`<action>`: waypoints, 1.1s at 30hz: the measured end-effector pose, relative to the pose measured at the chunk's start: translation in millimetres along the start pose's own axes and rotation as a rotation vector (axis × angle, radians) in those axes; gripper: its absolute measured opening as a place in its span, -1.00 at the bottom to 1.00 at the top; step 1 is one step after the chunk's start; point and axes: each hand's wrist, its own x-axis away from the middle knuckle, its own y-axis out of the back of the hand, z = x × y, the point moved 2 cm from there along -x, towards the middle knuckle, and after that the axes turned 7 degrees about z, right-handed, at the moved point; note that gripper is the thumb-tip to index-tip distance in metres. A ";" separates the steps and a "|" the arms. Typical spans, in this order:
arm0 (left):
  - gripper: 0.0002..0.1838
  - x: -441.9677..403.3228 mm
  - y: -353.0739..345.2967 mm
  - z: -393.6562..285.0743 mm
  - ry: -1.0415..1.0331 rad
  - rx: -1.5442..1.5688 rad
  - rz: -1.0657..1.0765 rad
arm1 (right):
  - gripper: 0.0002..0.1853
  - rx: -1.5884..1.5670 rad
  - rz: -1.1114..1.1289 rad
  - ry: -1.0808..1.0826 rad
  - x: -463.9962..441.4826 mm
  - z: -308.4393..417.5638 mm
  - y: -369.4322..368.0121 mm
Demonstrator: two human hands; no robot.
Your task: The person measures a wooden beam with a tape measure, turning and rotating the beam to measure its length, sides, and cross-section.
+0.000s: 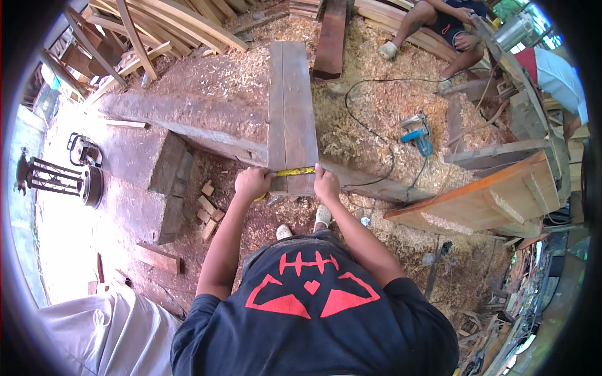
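Note:
A yellow tape measure [295, 171] is stretched across the near end of a long grey wooden board [292, 113], which has a dark line running along its length. My left hand [254, 183] is closed on the tape at the board's left edge. At the right edge, my right hand [326, 182] pinches the other end of the tape. Below my left hand, a small yellow part shows, partly hidden by the hand. The board rests across a long, thick timber beam [207, 128].
A blue circular saw [416, 135] and its black cable lie on sawdust at the right. Small wood blocks [209, 207] are left of my feet. A seated person [433, 25] is at the upper right. A chainsaw [84, 150] stands at the left.

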 end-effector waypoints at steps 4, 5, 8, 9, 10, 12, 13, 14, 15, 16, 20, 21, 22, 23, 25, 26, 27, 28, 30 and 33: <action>-0.57 1.3 -4.3 3.4 -0.011 0.044 -0.019 | -0.24 -0.027 0.022 -0.007 1.1 -0.2 0.7; -0.57 0.9 -6.0 4.7 -0.011 0.060 -0.023 | -0.23 -0.027 0.022 -0.011 1.2 -0.4 0.7; -0.56 -3.6 -19.3 17.4 -0.005 0.173 -0.030 | -0.21 -0.037 0.024 -0.023 -1.0 -2.9 -1.8; -0.55 -4.8 -25.1 22.5 -0.003 0.220 -0.030 | -0.21 -0.047 0.028 -0.029 -2.0 -4.5 -3.7; -0.54 -4.8 -30.7 26.8 0.019 0.273 -0.046 | -0.21 -0.059 0.030 -0.037 -3.7 -5.7 -5.6; -0.53 -2.4 -37.6 31.0 0.055 0.371 -0.076 | -0.22 -0.063 0.062 -0.050 -8.3 -6.9 -8.9; -0.51 -1.0 -38.4 30.1 0.062 0.408 -0.084 | -0.22 -0.071 0.073 -0.062 -9.4 -8.1 -9.4; -0.50 0.6 -38.1 29.1 0.046 0.404 -0.096 | -0.22 -0.063 0.095 -0.053 -10.6 -9.4 -10.0; -0.50 1.9 -36.1 27.5 0.024 0.395 -0.105 | -0.23 -0.060 0.113 -0.047 -11.2 -7.7 -8.8; -0.50 1.7 -34.4 26.2 0.001 0.385 -0.114 | -0.23 -0.059 0.129 -0.043 -12.2 -7.3 -8.2; -0.49 -0.9 -33.9 28.0 0.015 0.201 -0.104 | -0.23 -0.071 0.155 -0.096 -11.3 -5.7 -7.7; -0.50 -1.9 -34.4 31.0 0.012 0.210 -0.107 | -0.23 -0.097 0.155 -0.074 -8.2 -3.5 -4.2; -0.51 -3.9 -35.2 33.4 0.009 0.219 -0.110 | -0.23 -0.123 0.153 -0.052 -7.0 -3.3 -3.5; -0.52 -5.6 -37.1 35.2 0.003 0.229 -0.109 | -0.22 -0.127 0.174 -0.057 -6.9 -2.7 -4.4; -0.55 -2.9 -35.6 31.6 -0.029 0.282 -0.111 | -0.21 -0.132 0.209 -0.074 -11.5 -5.1 -6.3; -0.55 -2.2 -36.1 29.6 -0.021 0.296 -0.123 | -0.20 -0.130 0.209 -0.068 -13.0 -6.3 -6.5; -0.55 -1.7 -36.5 28.3 -0.012 0.307 -0.133 | -0.20 -0.130 0.211 -0.062 -12.1 -4.0 -4.4; -0.55 -1.7 -36.1 28.4 0.000 0.317 -0.141 | -0.20 -0.131 0.216 -0.058 -10.7 -2.4 -2.8; -0.52 -3.6 -37.0 30.8 0.040 0.276 -0.107 | -0.19 -0.186 0.246 -0.027 -11.6 -3.9 -2.1; -0.51 -5.1 -41.8 38.1 0.053 0.234 -0.093 | -0.19 -0.205 0.305 -0.009 -11.8 -8.3 -3.6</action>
